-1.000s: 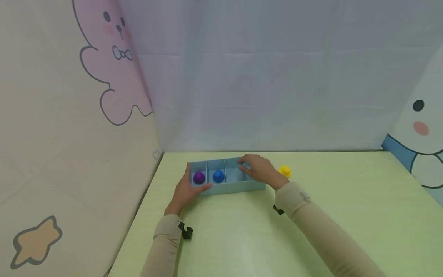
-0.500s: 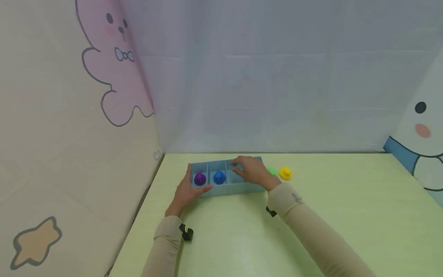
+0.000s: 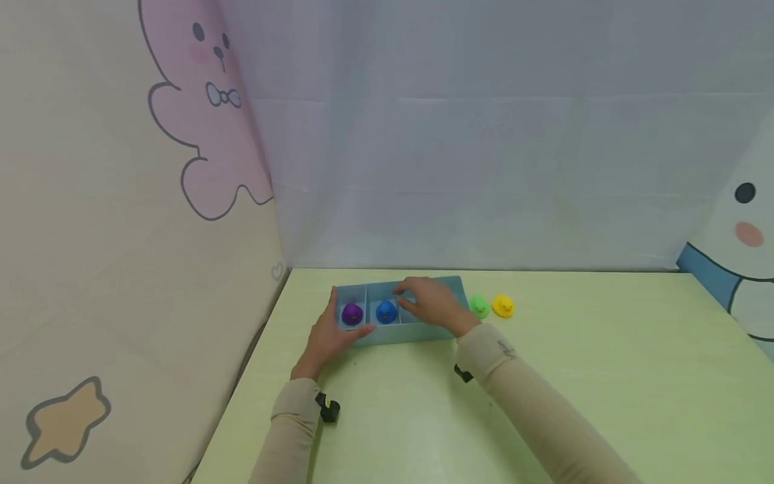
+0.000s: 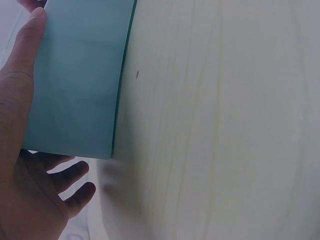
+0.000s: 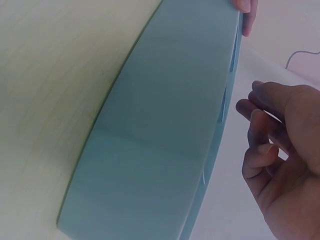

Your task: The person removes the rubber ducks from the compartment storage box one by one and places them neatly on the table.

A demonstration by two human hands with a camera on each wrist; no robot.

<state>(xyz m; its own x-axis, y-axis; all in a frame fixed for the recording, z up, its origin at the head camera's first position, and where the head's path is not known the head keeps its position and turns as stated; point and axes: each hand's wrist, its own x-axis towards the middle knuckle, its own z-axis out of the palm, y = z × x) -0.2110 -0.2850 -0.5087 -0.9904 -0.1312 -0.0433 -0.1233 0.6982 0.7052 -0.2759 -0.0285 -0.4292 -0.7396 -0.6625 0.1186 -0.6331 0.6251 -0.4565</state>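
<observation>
A light blue divided box (image 3: 417,331) lies on the table in the head view. Its leftmost compartment holds a purple toy duck (image 3: 352,314), and the one beside it a blue toy duck (image 3: 386,311). My left hand (image 3: 326,339) grips the box's left end, thumb along the front wall (image 4: 80,75) in the left wrist view. Above the box hovers my right hand (image 3: 431,302), fingers loosely curled with nothing between them. Its fingertips are near the divider right of the blue duck. The hand and wrist cover part of the right compartments.
A green toy duck (image 3: 480,306) and a yellow toy duck (image 3: 503,306) sit on the table (image 3: 605,363) just right of the box. Pale cloth (image 3: 484,168) hangs behind the table, and a printed cloth wall (image 3: 151,323) borders its left side.
My right hand has moved left over the box, bringing the green duck into sight beside the yellow one. The left hand keeps its place on the box, and the head view has shifted slightly.
</observation>
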